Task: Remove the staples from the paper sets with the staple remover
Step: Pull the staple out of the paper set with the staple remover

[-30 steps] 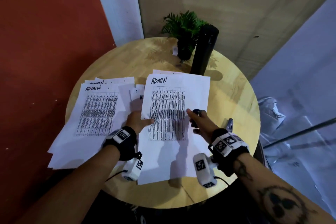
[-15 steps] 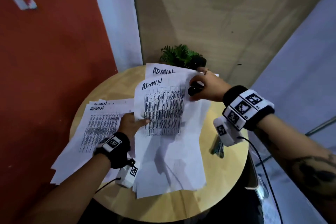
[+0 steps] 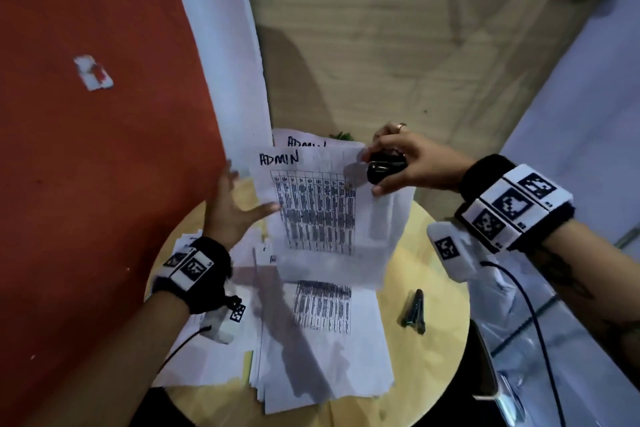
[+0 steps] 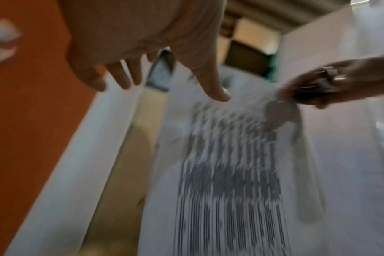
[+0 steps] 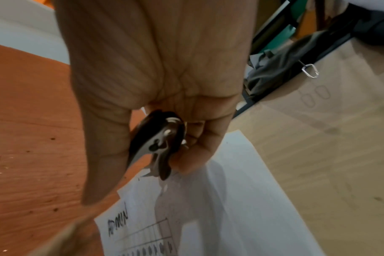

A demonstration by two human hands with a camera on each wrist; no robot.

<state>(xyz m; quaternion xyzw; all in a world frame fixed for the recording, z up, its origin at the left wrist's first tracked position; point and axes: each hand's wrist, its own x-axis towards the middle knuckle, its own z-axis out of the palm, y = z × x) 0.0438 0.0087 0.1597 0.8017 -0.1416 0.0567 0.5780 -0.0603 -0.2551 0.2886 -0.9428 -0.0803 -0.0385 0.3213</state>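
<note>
Right hand grip pinches black-and-chrome clawed staple remover w/ its steel claws on top right corner of raised white printed "ADMIN" paper set. Left hand, fingers spread, thumb touching sheet's left edge. Below the grip: loose printed sheets on round pale wood tabletop, dark clip-like tool beside them.

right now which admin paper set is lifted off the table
The front ADMIN set, hanging from the staple remover in the right hand. The other printed sets lie flat on the table.
</note>
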